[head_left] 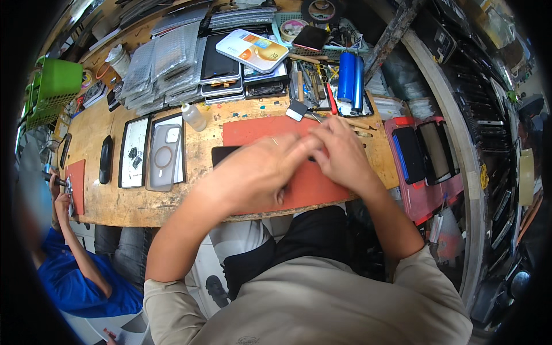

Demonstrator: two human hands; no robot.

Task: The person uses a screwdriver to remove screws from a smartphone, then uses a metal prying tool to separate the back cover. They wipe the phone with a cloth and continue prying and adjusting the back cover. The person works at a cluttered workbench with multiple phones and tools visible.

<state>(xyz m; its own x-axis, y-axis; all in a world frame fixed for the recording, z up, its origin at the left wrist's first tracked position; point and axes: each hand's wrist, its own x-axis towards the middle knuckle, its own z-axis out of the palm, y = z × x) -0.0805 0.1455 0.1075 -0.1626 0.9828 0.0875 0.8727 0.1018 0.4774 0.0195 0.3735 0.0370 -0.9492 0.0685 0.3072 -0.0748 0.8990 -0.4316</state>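
My left hand [259, 167] reaches over an orange-red mat [310, 190], palm down and somewhat blurred, its fingertips meeting the right hand. Under it lies a dark flat device, like a phone [223, 153]; only its left end shows clearly, and the hand hides most of it. My right hand [344, 152] is closed in a pinch above the mat's right part. What its fingers hold, if anything, is too hidden to name. Just beyond the hands sits a small black and white square piece [296, 110], close to the mat's far edge.
Bubble-wrapped flat packs [175, 52], a colourful tin [253, 50], hand tools [313, 86] and blue cylinders [347, 77] crowd the back. A small bottle [194, 117] and clear phone case [165, 158] stand left. A co-worker in blue [86, 282] works at far left; phones fill a pink tray [402, 201] right.
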